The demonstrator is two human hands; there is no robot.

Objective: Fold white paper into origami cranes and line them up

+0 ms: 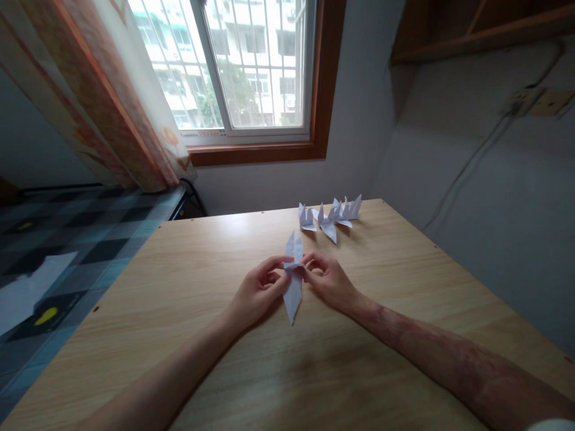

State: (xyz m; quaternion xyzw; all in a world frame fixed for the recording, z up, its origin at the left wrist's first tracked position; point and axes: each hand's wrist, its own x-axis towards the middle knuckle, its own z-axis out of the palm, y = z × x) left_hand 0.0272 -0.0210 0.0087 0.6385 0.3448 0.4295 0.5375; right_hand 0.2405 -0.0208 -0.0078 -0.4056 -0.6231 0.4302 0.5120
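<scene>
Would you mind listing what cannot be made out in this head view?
- Folded paper: its middle, covered by the left hand and right hand.
- Finished paper figures: too small and overlapping to count.
- Right forearm: cut off by the frame's bottom-right edge.
- Shelf: cropped by the top edge.

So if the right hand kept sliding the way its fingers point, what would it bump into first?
The right hand points left, and its fingers already pinch the folded white paper. Just past that is the left hand, pinching the same paper from the other side. So probably the left fingers, though depth is hard to judge.
</scene>
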